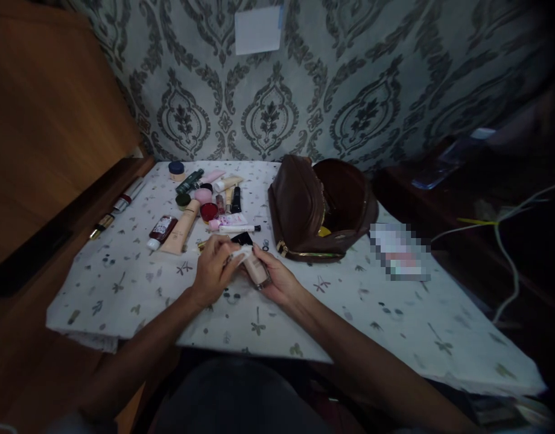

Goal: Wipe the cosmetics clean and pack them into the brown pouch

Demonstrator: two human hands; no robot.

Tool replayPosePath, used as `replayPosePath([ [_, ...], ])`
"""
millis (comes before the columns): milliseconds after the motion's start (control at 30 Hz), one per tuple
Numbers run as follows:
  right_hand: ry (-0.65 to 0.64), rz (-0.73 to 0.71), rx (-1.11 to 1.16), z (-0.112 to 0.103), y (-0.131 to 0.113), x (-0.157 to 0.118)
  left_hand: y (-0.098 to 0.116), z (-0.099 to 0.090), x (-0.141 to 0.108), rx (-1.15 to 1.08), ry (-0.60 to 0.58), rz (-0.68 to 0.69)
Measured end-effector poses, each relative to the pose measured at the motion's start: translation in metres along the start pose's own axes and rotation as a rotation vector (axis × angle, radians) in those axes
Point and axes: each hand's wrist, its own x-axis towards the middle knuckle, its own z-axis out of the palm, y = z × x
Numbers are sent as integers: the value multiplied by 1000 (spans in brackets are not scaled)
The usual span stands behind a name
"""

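Note:
My right hand (280, 278) is wrapped round a small glass bottle of beige liquid, like a foundation bottle (257, 271), tilted above the tabletop. My left hand (214, 268) is closed at the bottle's top, its fingers pinching a thin white tissue-like piece (238, 255) against it. What exactly this piece is, I cannot make out. Just behind the hands lies a black item (242, 238), partly hidden. Beyond it are a white pen-like tube (236, 228), a pink-and-white tube (227, 221) and a red round jar (209, 212). A beige squeeze tube (182, 228) lies left of them.
An unzipped brown bag (300, 199) stands at the back right of the patterned tablecloth (277, 325). A dark red bottle (162, 231) and a blue-lidded jar (177, 170) are at left. A blurred-out flat item (399, 252) and a white cable (508, 271) are at right.

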Motion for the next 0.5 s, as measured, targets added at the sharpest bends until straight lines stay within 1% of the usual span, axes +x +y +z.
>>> replayPosePath([
  [67, 14, -13, 19, 0, -1, 1, 7, 2, -5, 22, -71, 93],
  [133, 28, -45, 15, 0, -2, 3, 15, 5, -10, 49, -135, 215],
  [200, 55, -66, 19, -1, -4, 4, 22, 7, -12, 76, -160, 314],
  [267, 68, -36, 36, -2, -5, 5, 24, 8, -11, 85, -151, 357],
  [333, 46, 35, 65, -2, -5, 4, 23, 8, -9, 68, -145, 342],
  [400, 4, 92, 95, 0, -4, 2, 19, 6, -6, 49, -138, 279],
  [500, -31, 73, 40, 3, -2, -3, 11, 2, -2, 38, -79, 128],
])
